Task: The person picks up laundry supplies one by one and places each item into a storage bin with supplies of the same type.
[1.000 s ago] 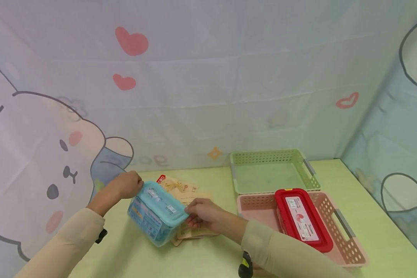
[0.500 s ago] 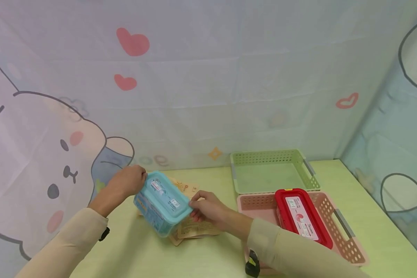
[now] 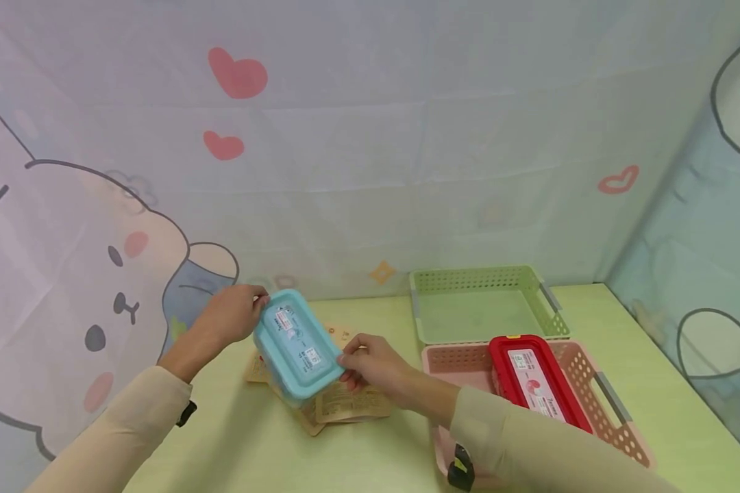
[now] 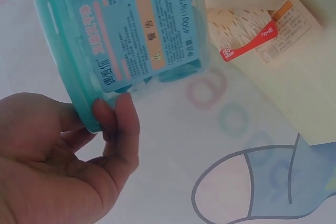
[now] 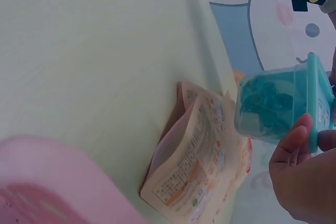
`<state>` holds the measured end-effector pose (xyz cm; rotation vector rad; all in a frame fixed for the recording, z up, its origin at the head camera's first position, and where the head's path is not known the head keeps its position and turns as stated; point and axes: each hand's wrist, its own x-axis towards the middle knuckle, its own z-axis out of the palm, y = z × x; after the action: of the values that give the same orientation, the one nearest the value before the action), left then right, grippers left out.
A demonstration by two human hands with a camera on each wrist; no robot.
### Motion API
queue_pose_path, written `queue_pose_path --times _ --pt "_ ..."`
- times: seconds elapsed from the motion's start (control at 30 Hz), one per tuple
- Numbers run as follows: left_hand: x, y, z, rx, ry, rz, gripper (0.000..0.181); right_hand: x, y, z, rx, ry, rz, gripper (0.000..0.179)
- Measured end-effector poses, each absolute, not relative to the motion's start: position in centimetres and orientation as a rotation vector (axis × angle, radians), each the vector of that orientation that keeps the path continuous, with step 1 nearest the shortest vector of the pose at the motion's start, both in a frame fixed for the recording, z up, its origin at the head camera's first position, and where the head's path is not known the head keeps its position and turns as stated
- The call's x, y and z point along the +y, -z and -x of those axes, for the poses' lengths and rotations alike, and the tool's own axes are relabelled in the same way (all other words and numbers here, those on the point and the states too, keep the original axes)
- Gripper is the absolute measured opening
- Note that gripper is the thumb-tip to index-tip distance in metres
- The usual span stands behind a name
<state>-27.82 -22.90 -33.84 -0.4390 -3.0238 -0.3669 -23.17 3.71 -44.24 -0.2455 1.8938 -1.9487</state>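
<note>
A clear plastic box (image 3: 299, 346) with a turquoise lid is held tilted above the table, its lid facing the head camera. My left hand (image 3: 234, 315) pinches the lid's rim at the far left end. At the near right corner my right hand (image 3: 376, 363) pinches the same rim between thumb and fingers. The left wrist view shows a blue printed label (image 4: 142, 30) on the box's side, marked 450g. Teal contents (image 5: 268, 100) show through the wall in the right wrist view. Beneath and behind the box lie several tan printed packets (image 3: 354, 404), partly hidden by it.
To the right, a pink basket (image 3: 459, 366) holds a box with a red lid (image 3: 536, 383), partly covered by my right sleeve. Behind it stands a green basket (image 3: 475, 315). A printed cloth (image 3: 345, 226) hangs along the table's back edge.
Both hands have raised the turquoise-lidded box up and slightly right in the head view. It has tipped so that its lid shows more and its labelled side less.
</note>
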Motion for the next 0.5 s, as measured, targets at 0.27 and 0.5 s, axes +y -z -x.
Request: queue_pose_path --times 0.27,0.5 --pt "-22.4 33.9 28.1 -2.961 0.442 0.516 0.028 4.9 43.4 23.5 1.891 1.945 0.299 0.017" --pt "-21.9 33.7 28.3 -2.942 0.458 0.538 0.028 5.4 43.3 23.4 1.883 1.937 0.330 0.016"
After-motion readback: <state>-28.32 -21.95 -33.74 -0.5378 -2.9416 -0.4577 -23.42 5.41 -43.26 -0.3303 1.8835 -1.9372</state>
